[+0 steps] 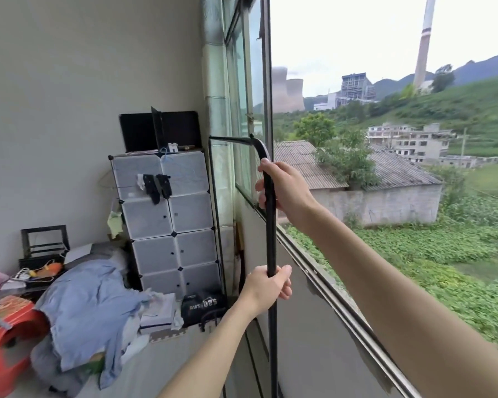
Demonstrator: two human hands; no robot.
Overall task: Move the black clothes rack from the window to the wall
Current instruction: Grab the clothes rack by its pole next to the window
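Wall [69, 81]: plain, far left; destination for the rack.

Floor clutter: red stool [9, 334] and blue clothes [89, 305], low left, near the likely carry path.

Cabinet [170, 225]: translucent cube doors, in the corner between wall and window.

Rack [271, 234]: black tube frame, upright, standing close along the window [253, 110]. Top bar runs back toward the cabinet; the near upright is the one held. Its feet are out of view.

Left hand [266, 285]: lower on the near upright, fingers [283, 293] curled closed round the tube, thumb across the front.

Right hand [285, 186]: higher on the same upright, just below the top bend, fingers wrapped tight round it.

Handling note, as judgement: with both grips stacked on one post, the far end may swing. Lift slightly, keep the frame vertical, turn away from the glass, and steer the far leg clear of cabinet and clothes before walking it to the wall.
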